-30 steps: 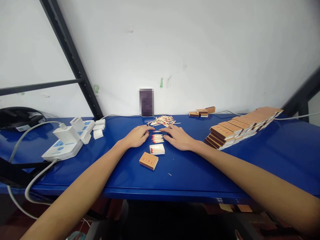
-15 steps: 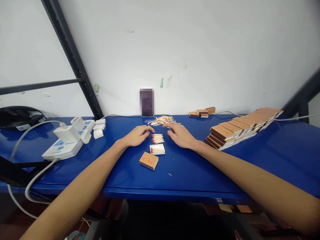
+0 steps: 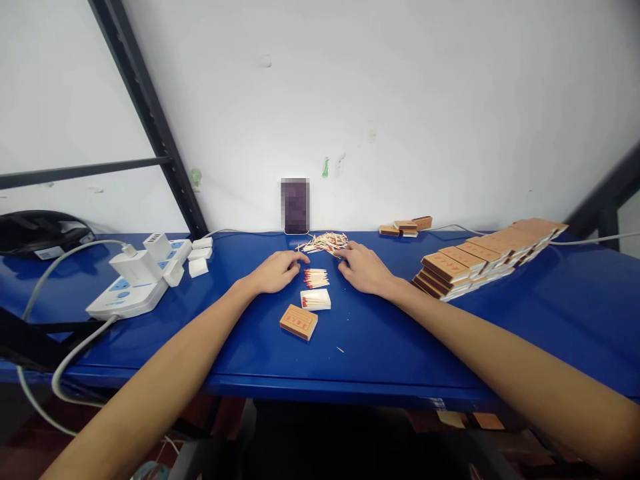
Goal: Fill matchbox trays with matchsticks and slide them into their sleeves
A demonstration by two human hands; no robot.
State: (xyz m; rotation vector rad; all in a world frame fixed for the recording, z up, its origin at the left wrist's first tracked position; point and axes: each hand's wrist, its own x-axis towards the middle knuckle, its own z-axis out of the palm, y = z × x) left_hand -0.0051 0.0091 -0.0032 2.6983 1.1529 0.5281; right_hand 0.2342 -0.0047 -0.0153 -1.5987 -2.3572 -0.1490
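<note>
My left hand (image 3: 280,271) rests on the blue table left of a small row of red-tipped matches (image 3: 316,277), fingers apart and holding nothing visible. On the right, my right hand (image 3: 365,268) lies at the edge of a loose match pile (image 3: 326,243), its fingertips by the matches; its fingers are spread, with nothing seen in them. Nearer than the row is a white matchbox tray (image 3: 323,303) with a few matches inside. A brown matchbox cover (image 3: 299,322) lies just below the tray. One stray matchstick (image 3: 340,350) lies towards the front edge.
Stacked matchboxes (image 3: 480,253) stand at the right, and a few more matchboxes (image 3: 406,226) lie by the wall. A pixelated upright phone-like object (image 3: 297,207) leans there too. A white power strip (image 3: 130,293) with plugs and cables is at the left, beside a black frame (image 3: 150,113).
My right hand has shifted slightly right, and its fingers have drawn back a little from over the match pile. My left hand has hardly moved. The view has shifted slightly.
</note>
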